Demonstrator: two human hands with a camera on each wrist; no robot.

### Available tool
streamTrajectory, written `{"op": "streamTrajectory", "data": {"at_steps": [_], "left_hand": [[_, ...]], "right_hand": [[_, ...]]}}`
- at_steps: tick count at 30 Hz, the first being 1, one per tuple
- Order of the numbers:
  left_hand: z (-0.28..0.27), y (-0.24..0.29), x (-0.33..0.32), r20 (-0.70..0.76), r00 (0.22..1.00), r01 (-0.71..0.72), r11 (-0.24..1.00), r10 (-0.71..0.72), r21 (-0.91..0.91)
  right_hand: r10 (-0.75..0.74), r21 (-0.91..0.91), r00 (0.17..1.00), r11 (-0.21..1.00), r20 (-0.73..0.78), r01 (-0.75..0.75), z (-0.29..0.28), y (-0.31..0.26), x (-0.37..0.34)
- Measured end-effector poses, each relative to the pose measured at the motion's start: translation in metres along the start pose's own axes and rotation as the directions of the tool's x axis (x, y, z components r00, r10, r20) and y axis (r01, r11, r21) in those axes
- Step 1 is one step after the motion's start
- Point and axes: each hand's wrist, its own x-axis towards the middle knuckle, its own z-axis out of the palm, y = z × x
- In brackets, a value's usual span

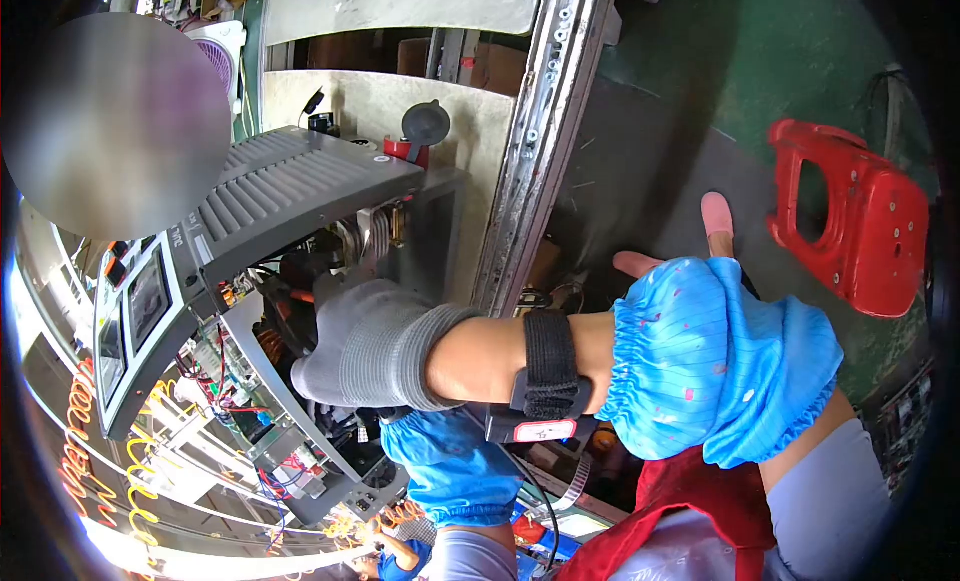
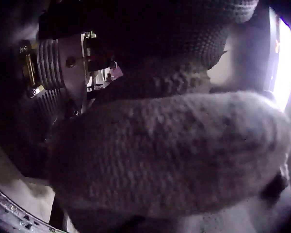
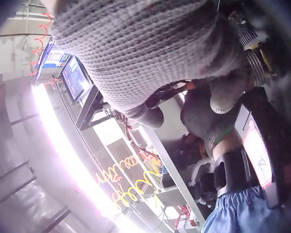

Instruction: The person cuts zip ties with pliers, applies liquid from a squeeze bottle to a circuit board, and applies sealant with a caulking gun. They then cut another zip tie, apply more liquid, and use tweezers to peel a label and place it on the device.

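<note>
A grey knit glove covers my right hand, which reaches inside an opened grey machine housing. In the right wrist view its fingers curl round a dark tool with an orange part, mostly hidden by the glove. My left hand, gloved too, is deep in the housing just below the right hand. In the head view only its blue sleeve shows. Its glove fills the left wrist view, and I cannot tell what it holds. Beside both hands is a ribbed metal fitting with brass parts.
The housing's control panel faces left, with exposed boards and wires under it. A red pot-like object with a dark lid stands behind. Along the bench runs a metal rail. A red stool stands on the floor.
</note>
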Motion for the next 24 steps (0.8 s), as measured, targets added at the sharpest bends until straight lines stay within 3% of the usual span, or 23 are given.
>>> {"op": "streamTrajectory", "data": {"at_steps": [8,14,16,17,18,20,22,24], "left_hand": [[-0.002,0.005,0.002,-0.028,0.999,0.021,0.999,-0.022,-0.030],[0.002,0.009,0.001,-0.068,0.996,0.057,0.995,-0.062,-0.079],[0.006,0.012,0.000,-0.100,0.990,0.090,0.988,-0.102,-0.124],[0.008,0.014,-0.002,-0.115,0.985,0.111,0.982,-0.129,-0.150],[0.009,0.017,-0.005,-0.130,0.979,0.131,0.976,-0.154,-0.176],[0.012,0.022,-0.010,-0.155,0.967,0.164,0.960,-0.202,-0.228],[0.017,0.027,-0.020,-0.158,0.950,0.216,0.934,-0.268,-0.286],[0.020,0.027,-0.036,-0.157,0.951,0.213,0.932,-0.267,-0.293]], "right_hand": [[0.017,-0.025,0.994,0.999,-0.107,-0.020,-0.003,-0.013,0.006],[-0.104,-0.354,0.994,0.929,0.032,0.108,0.001,-0.005,0.021],[-0.018,-0.234,0.996,0.972,-0.084,-0.003,0.002,-0.006,0.017],[-0.094,-0.482,0.991,0.866,0.099,0.130,0.009,0.009,0.027],[0.048,-0.237,0.997,0.970,-0.064,-0.062,-0.002,-0.003,-0.001],[-0.056,-0.347,0.990,0.938,-0.128,0.008,-0.003,0.020,-0.036],[-0.125,-0.328,0.964,0.944,-0.235,0.042,-0.015,0.048,-0.076],[0.050,-0.361,0.931,0.913,-0.361,-0.189,-0.051,0.048,-0.106]]}}
